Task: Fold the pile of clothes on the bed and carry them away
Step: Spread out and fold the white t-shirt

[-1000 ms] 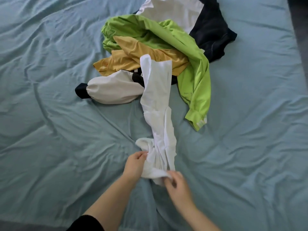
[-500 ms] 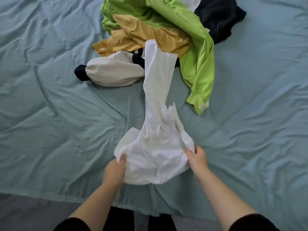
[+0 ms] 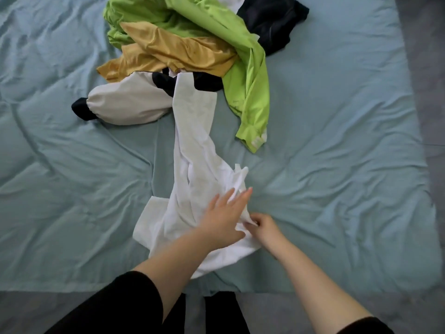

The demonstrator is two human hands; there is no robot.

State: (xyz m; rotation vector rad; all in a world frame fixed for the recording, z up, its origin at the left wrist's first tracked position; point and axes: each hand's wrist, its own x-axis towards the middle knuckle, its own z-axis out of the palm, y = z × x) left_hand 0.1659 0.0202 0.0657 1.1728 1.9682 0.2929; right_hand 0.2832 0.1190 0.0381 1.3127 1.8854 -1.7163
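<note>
A white garment (image 3: 195,150) lies stretched from the clothes pile toward the bed's near edge. My left hand (image 3: 222,216) lies flat on its bunched lower part, fingers straight and pointing to the right. My right hand (image 3: 265,229) pinches a fold of the white cloth at its right side. The pile holds a lime green jacket (image 3: 250,92), a golden garment (image 3: 173,50), a cream and black jacket (image 3: 127,103) and a dark garment (image 3: 269,22).
The teal bedsheet (image 3: 337,165) is wrinkled all over. Its near edge runs along the bottom above grey floor (image 3: 36,312). More grey floor shows past the bed's right edge (image 3: 428,68).
My left hand let go of the garment's left side and moved right across the cloth. My right hand shifted slightly lower and now pinches a fold. The garment lies closer to the bed's edge.
</note>
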